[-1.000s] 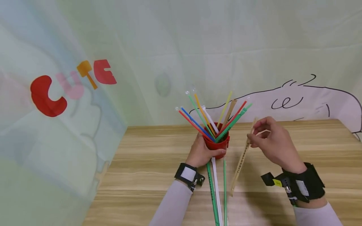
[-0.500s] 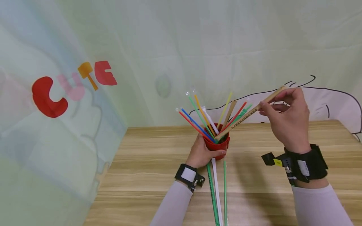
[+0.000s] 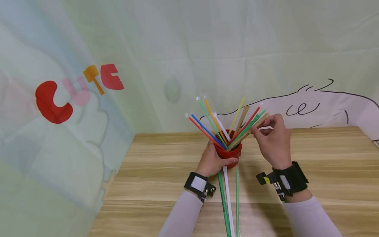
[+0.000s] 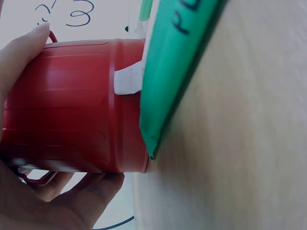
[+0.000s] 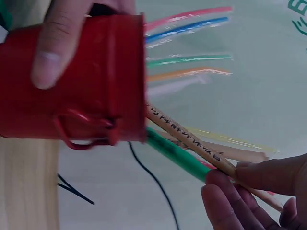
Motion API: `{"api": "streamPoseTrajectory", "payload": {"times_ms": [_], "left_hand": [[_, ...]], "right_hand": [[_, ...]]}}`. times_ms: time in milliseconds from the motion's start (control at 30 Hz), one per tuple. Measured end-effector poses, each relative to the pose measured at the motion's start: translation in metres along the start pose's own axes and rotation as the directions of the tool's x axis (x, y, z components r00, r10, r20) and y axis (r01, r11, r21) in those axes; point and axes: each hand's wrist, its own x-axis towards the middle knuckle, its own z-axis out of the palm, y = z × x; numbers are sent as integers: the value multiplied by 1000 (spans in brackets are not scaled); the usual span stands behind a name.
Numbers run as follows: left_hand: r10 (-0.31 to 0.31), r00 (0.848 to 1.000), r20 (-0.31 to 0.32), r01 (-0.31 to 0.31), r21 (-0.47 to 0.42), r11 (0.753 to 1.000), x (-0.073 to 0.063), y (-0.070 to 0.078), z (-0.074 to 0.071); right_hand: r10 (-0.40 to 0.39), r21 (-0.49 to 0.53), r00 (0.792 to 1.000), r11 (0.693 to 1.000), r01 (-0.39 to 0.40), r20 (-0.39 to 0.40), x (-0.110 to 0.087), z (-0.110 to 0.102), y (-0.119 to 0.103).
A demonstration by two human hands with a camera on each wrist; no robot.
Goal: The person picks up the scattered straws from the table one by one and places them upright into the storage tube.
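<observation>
My left hand (image 3: 211, 160) grips a small red bucket (image 3: 232, 155) around its side, thumb across the front. In the left wrist view, the bucket (image 4: 72, 105) fills the left half and its ring handles show. Wrapped drinking straws fan out of it, among them red, blue (image 3: 204, 126), orange, white, yellow and green ones. My right hand (image 3: 273, 141) pinches a brown paper-wrapped straw (image 5: 184, 136) near its upper end, between thumb and fingers. That straw's lower end is inside the bucket's mouth, beside a thick green straw (image 5: 177, 155).
In front of the bucket, a green wrapped straw (image 3: 224, 200), a white one (image 3: 228, 197) and a thin green one (image 3: 237, 200) lie on the wooden table (image 3: 160, 158). A printed curtain (image 3: 154, 82) hangs behind and to the left.
My right hand lifted the brown straw from beside the bucket, tipped it over the rim, then moved down and left with its lower end inside. The left hand kept its hold.
</observation>
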Motion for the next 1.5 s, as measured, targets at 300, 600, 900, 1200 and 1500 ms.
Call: {"api": "streamPoseTrajectory", "payload": {"times_ms": [300, 600, 900, 1200, 1500], "left_hand": [[6, 1000, 0, -6, -14, 1000, 0, -1, 1], [12, 1000, 2, -12, -13, 1000, 1, -1, 0], [27, 1000, 11, -27, -10, 1000, 1, -2, 1], [11, 1000, 9, -11, -23, 1000, 1, -1, 0], [7, 1000, 14, -6, -25, 1000, 2, -1, 0]], "right_hand": [[67, 37, 998, 997, -66, -21, -9, 22, 13], [91, 16, 994, 996, -92, 53, -10, 29, 18], [116, -22, 977, 993, -114, 179, -7, 19, 23], [196, -7, 884, 977, -213, 424, 4, 6, 30], [177, -29, 785, 979, -200, 593, 6, 8, 37]]}}
